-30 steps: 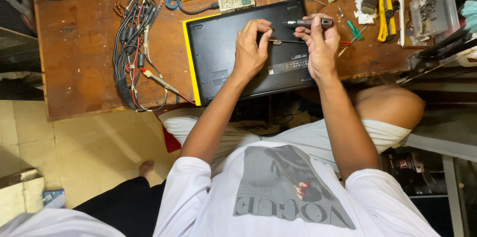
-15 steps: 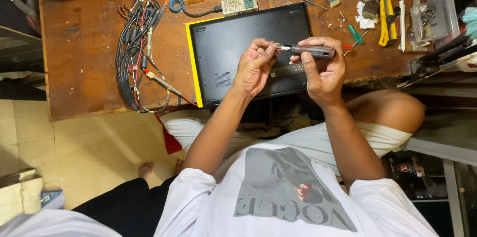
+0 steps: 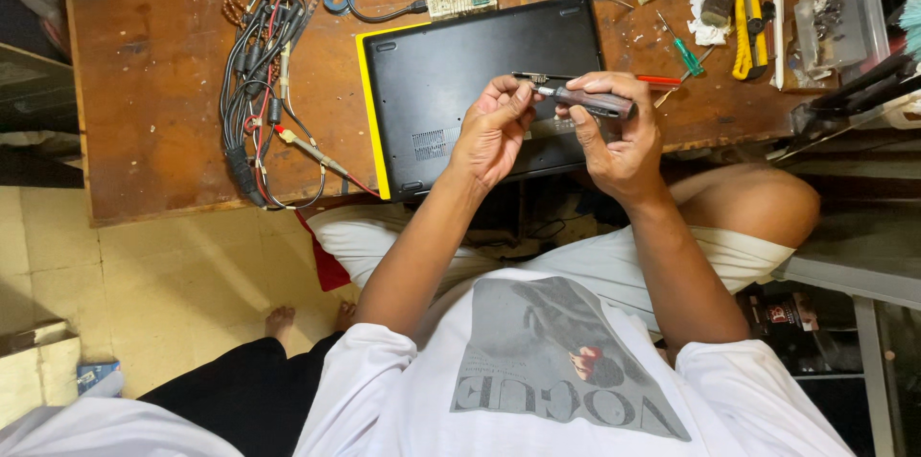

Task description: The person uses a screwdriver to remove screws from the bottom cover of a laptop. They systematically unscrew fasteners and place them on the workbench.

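Since the earlier frames both hands have lifted off the black upturned laptop (image 3: 460,83) and drawn together above its near edge. The left hand (image 3: 494,131), fingers curled, pinches the metal tip of the dark-handled screwdriver (image 3: 585,99) (the bit itself is too small to make out). The right hand (image 3: 619,136) is wrapped tight round the handle, holding the tool level over the laptop on the brown wooden table (image 3: 153,83).

The laptop (image 3: 470,83) shows a matt black plastic underside. Beneath it, the counter (image 3: 153,93) is worn, scuffed brown wood. The screwdriver (image 3: 590,100) has a dark glossy handle and a metal tip.
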